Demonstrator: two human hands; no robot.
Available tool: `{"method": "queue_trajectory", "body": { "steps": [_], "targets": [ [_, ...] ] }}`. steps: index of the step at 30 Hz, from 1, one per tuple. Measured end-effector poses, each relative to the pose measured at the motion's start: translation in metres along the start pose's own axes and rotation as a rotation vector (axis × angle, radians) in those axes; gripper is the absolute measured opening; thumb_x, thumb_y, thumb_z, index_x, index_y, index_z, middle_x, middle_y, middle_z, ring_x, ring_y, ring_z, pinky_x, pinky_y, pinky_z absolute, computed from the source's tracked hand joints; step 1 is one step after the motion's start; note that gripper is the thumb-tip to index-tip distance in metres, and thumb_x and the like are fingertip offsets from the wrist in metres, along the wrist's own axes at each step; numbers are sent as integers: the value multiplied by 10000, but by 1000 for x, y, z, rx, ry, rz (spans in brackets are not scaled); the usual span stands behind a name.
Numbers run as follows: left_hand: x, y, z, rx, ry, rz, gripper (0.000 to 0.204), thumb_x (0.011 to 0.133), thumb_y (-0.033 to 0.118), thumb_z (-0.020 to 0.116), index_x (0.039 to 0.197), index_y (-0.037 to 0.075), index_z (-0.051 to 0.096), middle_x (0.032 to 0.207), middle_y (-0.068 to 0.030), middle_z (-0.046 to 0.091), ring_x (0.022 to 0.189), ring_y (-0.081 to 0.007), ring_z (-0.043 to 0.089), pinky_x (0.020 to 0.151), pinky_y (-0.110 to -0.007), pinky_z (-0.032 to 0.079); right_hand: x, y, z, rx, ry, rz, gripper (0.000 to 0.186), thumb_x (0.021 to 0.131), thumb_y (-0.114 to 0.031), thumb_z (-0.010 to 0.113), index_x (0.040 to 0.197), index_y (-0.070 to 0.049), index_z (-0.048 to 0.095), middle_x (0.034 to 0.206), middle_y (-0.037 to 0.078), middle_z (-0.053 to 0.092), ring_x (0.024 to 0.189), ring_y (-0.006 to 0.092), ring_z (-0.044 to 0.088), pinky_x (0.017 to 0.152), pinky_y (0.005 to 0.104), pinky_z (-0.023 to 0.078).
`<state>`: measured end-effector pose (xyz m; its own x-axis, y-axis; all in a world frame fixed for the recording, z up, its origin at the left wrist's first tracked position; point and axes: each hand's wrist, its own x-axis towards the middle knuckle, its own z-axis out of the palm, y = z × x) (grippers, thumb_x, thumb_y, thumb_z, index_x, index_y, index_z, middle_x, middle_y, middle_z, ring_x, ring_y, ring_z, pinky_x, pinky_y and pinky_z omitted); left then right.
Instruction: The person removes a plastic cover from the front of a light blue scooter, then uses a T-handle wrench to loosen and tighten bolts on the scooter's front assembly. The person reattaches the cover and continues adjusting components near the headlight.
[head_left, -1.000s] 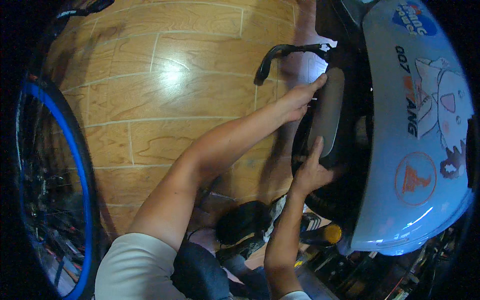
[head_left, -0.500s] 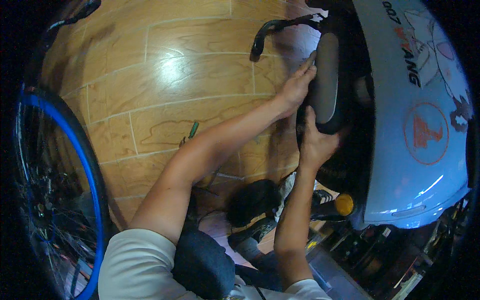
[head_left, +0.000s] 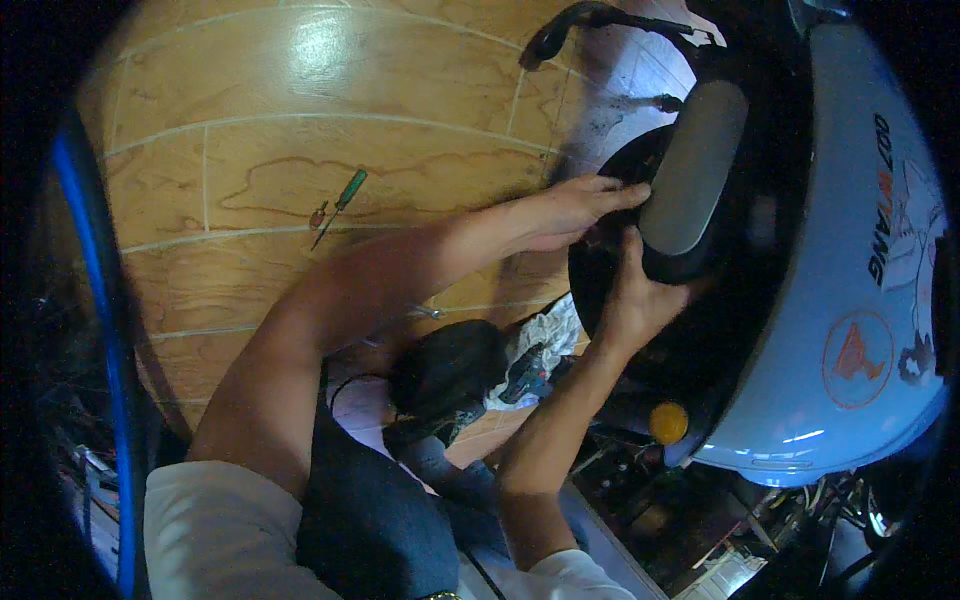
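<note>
Both hands [head_left: 643, 303] close together, long grey panel [head_left: 695, 168] at fingertips, extending upper right

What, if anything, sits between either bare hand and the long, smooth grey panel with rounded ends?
Nothing visible. The left hand reaches the grey panel at its left edge; the right hand is at its near end, thumb by the rim. The right fingers vanish into shadow, so contact there can't be told.
</note>
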<state>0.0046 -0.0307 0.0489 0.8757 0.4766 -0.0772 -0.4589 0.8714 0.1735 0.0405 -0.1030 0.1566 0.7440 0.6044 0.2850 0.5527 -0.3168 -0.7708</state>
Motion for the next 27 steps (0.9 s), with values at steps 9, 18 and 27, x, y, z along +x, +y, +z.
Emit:
{"method": "queue_trajectory", "body": {
  "steps": [9,18,27],
  "targets": [
    [-10,-11,-15,-109,-19,-154,496,901,468,796,1161,63,678,1079,-15,683,990,-141,602,807,-308,500,1,11,-4,-199,-79,-52,765,800,-47,857,1439,24,442,1349,178,585,1161,261,601,1018,374,499],
    [-16,-6,3,6,90,-52,743,892,506,789,1353,-35,570,1266,-119,626,1150,-211,563,953,-366,472,-5,-3,12,-51,48,-57,780,804,-29,851,1449,46,420,1363,182,581,1165,265,603,1035,392,500],
    [44,62,-15,-15,55,-14,647,1023,529,599,1447,47,526,1353,-83,613,1070,-155,579,900,-352,497,-1,10,-2,-30,57,-4,881,813,-143,866,1517,28,364,1457,191,514,1258,296,546,1102,404,444]
  ]
}}
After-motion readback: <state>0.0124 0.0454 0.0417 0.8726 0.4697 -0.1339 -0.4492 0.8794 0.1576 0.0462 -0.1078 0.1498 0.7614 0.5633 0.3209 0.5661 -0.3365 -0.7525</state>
